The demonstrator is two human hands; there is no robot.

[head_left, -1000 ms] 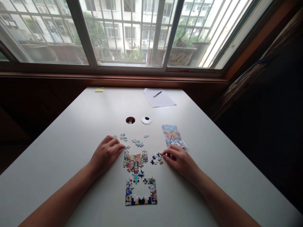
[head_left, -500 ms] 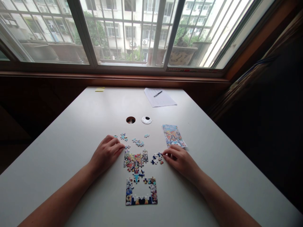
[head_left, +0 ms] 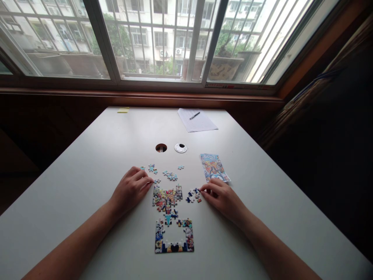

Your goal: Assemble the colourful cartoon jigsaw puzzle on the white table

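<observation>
My left hand (head_left: 132, 188) rests on the table, fingers curled together. Its fingertips meet beside a small puzzle piece (head_left: 157, 181) and the upper left of a joined colourful puzzle section (head_left: 167, 197); whatever they hold is hidden. On the other side, my right hand (head_left: 220, 194) pinches a dark puzzle piece (head_left: 199, 190) at the edge of a small pile of blue, white and orange pieces (head_left: 192, 195). Nearer to me lies a puzzle frame section (head_left: 174, 247) with an open middle. Light blue pieces (head_left: 170, 175) lie scattered above the joined section.
A printed picture sheet (head_left: 214, 167) lies just beyond my right hand. Farther back are a round cable hole (head_left: 161, 147), its cover (head_left: 180, 147), papers (head_left: 198, 122) with a pen (head_left: 194, 115), and yellow sticky notes (head_left: 123, 110). A barred window stands behind the white table (head_left: 87, 155).
</observation>
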